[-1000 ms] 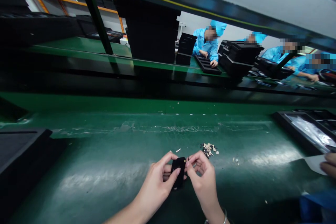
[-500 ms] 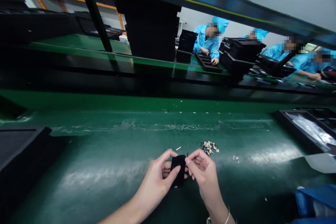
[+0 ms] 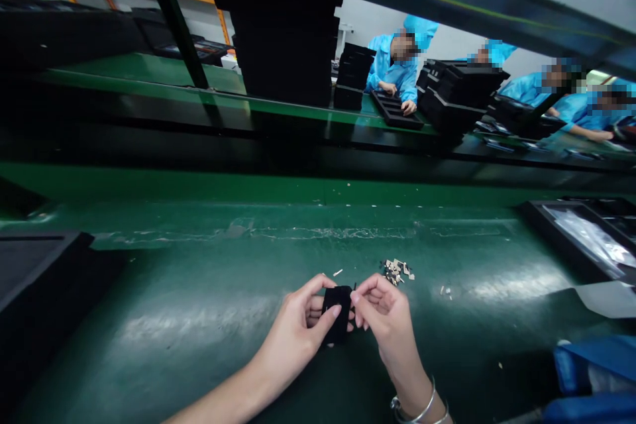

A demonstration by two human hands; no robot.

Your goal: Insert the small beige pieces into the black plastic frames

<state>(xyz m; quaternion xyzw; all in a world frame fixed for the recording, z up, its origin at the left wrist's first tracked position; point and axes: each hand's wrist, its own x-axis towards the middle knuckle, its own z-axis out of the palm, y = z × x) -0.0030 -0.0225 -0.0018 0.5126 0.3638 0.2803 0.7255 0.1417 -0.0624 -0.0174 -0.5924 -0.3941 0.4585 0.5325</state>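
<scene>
A flat black rectangular piece [image 3: 338, 319] is gripped in my left hand [image 3: 301, 319], with the thumb across its face and the fingers behind it. My right hand [image 3: 381, 308] is closed in a pinch at the piece's upper right edge. A tiny dark tip sticks up by those fingertips, too small to name. Just beyond my right hand lies a small heap of beige and black scraps [image 3: 396, 271] on the green tabletop [image 3: 209, 291]. A single pale sliver [image 3: 338, 272] rests above the black piece.
To the left stands a black tray or box [image 3: 44, 271]. At right are a black tray [image 3: 561, 238] with clear plastic in it, a white sheet [image 3: 603, 300] and blue material [image 3: 596, 368]. Across the bench, people in blue [image 3: 392, 63] work among stacked black trays [image 3: 288, 46].
The view has shifted slightly, so the bench and far trays sit a little higher in the picture. Both hands keep nearly the same hold on the black piece.
</scene>
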